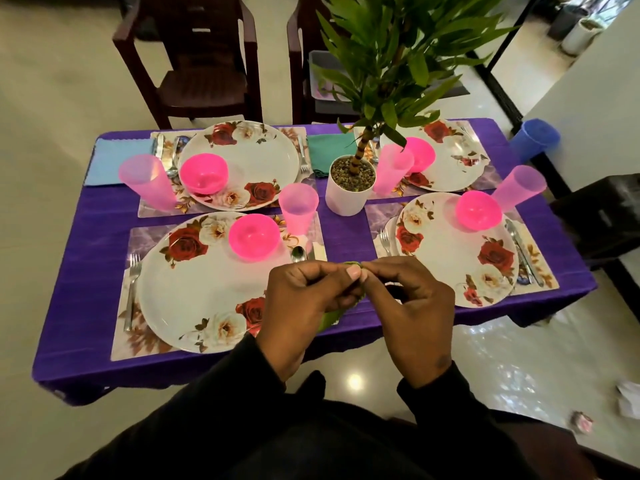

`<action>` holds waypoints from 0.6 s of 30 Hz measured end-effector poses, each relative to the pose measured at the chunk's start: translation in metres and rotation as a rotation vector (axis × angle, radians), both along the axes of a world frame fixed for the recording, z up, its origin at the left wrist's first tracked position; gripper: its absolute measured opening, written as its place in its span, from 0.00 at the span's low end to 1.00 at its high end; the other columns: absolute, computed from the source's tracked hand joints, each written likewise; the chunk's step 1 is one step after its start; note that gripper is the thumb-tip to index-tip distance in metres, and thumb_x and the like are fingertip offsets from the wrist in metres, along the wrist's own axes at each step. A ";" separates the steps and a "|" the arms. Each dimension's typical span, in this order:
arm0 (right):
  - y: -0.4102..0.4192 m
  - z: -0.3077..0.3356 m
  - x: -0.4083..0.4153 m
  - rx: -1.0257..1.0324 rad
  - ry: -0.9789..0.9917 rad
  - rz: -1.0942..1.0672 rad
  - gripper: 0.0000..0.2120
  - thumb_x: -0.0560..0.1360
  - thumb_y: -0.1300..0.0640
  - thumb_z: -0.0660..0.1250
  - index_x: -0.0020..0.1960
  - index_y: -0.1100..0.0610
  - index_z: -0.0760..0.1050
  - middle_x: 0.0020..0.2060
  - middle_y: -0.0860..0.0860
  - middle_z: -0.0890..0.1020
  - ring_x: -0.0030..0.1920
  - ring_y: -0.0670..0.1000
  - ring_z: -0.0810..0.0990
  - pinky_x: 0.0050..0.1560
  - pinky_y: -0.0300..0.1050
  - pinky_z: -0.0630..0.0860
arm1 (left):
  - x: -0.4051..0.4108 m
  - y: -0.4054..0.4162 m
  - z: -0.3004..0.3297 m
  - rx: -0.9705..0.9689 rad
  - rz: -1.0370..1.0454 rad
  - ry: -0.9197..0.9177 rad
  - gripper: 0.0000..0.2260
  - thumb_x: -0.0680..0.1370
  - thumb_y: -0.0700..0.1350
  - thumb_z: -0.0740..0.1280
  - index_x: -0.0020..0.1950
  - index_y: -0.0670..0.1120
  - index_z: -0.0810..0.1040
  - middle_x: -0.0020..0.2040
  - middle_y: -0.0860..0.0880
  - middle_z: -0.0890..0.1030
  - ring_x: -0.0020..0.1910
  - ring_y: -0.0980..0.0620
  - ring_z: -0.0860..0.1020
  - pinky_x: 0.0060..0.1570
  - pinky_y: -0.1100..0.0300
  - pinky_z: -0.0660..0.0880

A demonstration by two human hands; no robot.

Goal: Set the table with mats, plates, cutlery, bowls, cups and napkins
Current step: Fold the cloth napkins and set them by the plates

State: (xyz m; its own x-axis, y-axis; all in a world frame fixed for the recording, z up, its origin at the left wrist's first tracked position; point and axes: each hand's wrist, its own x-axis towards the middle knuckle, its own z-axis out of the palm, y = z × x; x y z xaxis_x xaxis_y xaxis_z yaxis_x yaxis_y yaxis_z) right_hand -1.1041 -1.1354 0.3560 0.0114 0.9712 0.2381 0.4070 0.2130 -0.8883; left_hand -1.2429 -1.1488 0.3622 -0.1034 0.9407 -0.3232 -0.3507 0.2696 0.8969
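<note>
Both hands meet over the near edge of the table, between the two closest place settings: the left hand (304, 299) and the right hand (412, 306) each pinch the top edge of a green napkin (329, 318) between thumb and forefinger, fingers closed on the cloth. Most of the napkin hangs hidden behind the hands, with only a fold at the fingertips and a corner below the left palm showing. The grip looks like that of someone folding or straightening the cloth before laying it down, probably beside one of the near plates, since neither near setting shows a napkin. Just left of the hands lies the near left plate (194, 296) on its mat (138, 341), with a fork (131, 289) along its left side and a spoon (298, 253) to its right; a pink bowl (254, 237) sits on the plate and looks empty. A pink cup (298, 207) stands just beyond, also seemingly empty. To the right, the near right plate (457, 258) carries its own pink bowl (478, 210), empty as far as can be seen. Across the purple tablecloth (69, 306), the two far settings already have napkins beside them: a light blue napkin (114, 164) at the far left and a dark green napkin (327, 150) near the middle. A white pot (348, 199) in the centre holds pebbles and a leafy plant (398, 57), which partly hides the far right setting.
</note>
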 end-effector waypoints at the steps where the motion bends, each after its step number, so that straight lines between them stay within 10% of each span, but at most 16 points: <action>1: -0.001 0.001 0.000 0.006 -0.005 0.004 0.09 0.75 0.56 0.71 0.53 0.57 0.85 0.46 0.49 0.84 0.48 0.46 0.83 0.47 0.39 0.81 | 0.001 -0.001 0.000 -0.002 0.005 -0.011 0.10 0.72 0.43 0.73 0.49 0.37 0.85 0.44 0.39 0.86 0.46 0.41 0.86 0.49 0.53 0.83; 12: -0.004 0.001 0.003 0.161 -0.171 0.024 0.10 0.72 0.57 0.73 0.53 0.57 0.84 0.47 0.51 0.82 0.50 0.47 0.80 0.51 0.38 0.78 | 0.002 -0.008 0.014 0.008 -0.021 -0.056 0.10 0.80 0.41 0.65 0.50 0.39 0.85 0.45 0.40 0.86 0.44 0.47 0.85 0.47 0.57 0.82; 18: 0.002 0.008 0.011 0.196 -0.102 -0.011 0.09 0.75 0.55 0.71 0.50 0.60 0.84 0.44 0.50 0.84 0.46 0.49 0.82 0.47 0.45 0.80 | -0.024 0.008 -0.011 0.455 -0.055 0.866 0.10 0.73 0.54 0.73 0.52 0.51 0.85 0.53 0.53 0.81 0.58 0.54 0.77 0.55 0.57 0.74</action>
State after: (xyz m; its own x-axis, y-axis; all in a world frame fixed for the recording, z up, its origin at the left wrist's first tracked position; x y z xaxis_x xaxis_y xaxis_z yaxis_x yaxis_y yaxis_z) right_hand -1.0932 -1.1335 0.3635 -0.0125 0.9062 0.4227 0.4957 0.3728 -0.7844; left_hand -1.2672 -1.1406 0.3509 -0.0864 0.9673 0.2383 0.4803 -0.1691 0.8606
